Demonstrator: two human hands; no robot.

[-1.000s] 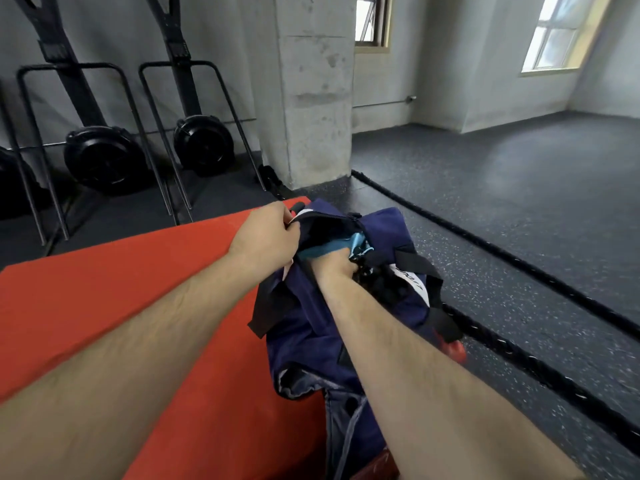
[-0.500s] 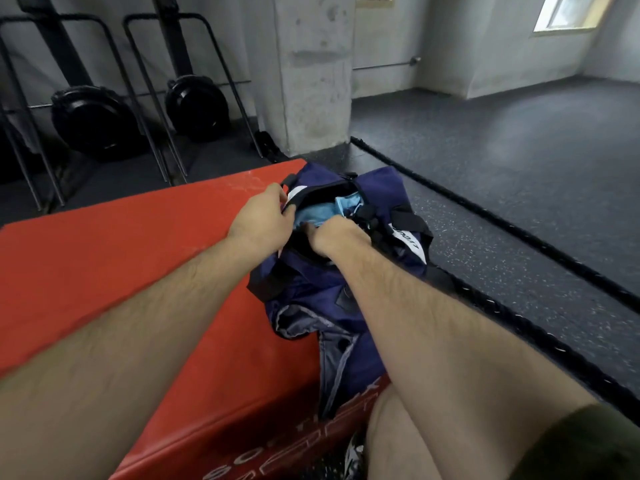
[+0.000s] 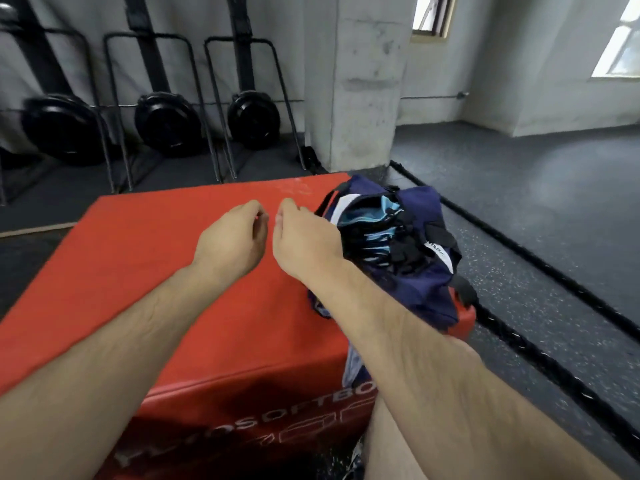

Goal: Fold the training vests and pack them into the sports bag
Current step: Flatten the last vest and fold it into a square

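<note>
Head view. Above the middle of the red box, left hand and right hand side by side, not quite touching. Fingers loosely curled, gripping nothing. At the far right corner of the box, the sports bag, slumped toward the right edge, mouth gaping. Light blue vests tucked inside among black straps. No loose vest on the box top, so packing probably close to done. Mouth likely left open for zipping.
</note>
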